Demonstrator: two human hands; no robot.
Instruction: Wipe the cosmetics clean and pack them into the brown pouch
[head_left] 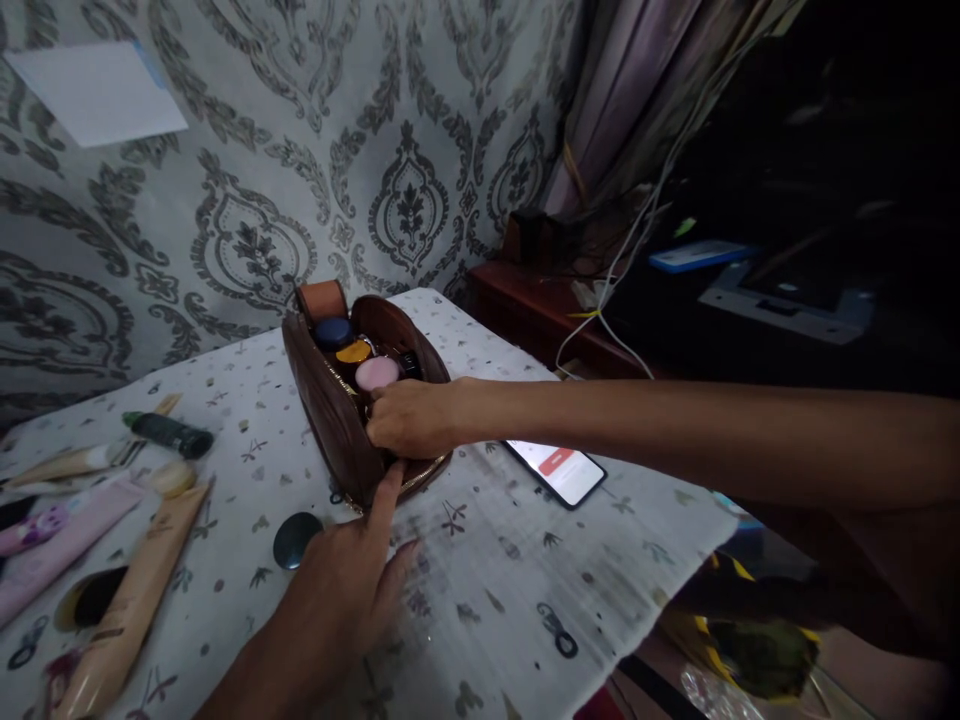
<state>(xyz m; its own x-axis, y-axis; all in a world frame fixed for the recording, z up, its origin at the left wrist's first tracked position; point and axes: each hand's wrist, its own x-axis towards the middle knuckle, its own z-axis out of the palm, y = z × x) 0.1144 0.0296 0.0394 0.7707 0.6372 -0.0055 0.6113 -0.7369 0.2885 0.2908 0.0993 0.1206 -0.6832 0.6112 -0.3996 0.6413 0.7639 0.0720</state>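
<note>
A brown zip-up toiletry bag [327, 425] lies unzipped on the cloth-covered table. Inside it show a dark blue round lid [333, 333], a yellow-orange lid [354, 351] and a pink round lid [377, 374]. My right hand [412, 418] reaches into the bag with curled fingers; whatever they hold is hidden. With its index finger stretched out, my left hand [341, 580] touches the bag's near end, thumb apart and slightly blurred. Close to that hand is a dark round lid [298, 541].
Tubes and bottles lie at the left, among them a beige tube [139, 600], a pink tube [71, 545] and a dark green bottle [169, 434]. A lit phone [574, 478] rests under my right forearm. White cables [637, 250] hang beyond the table.
</note>
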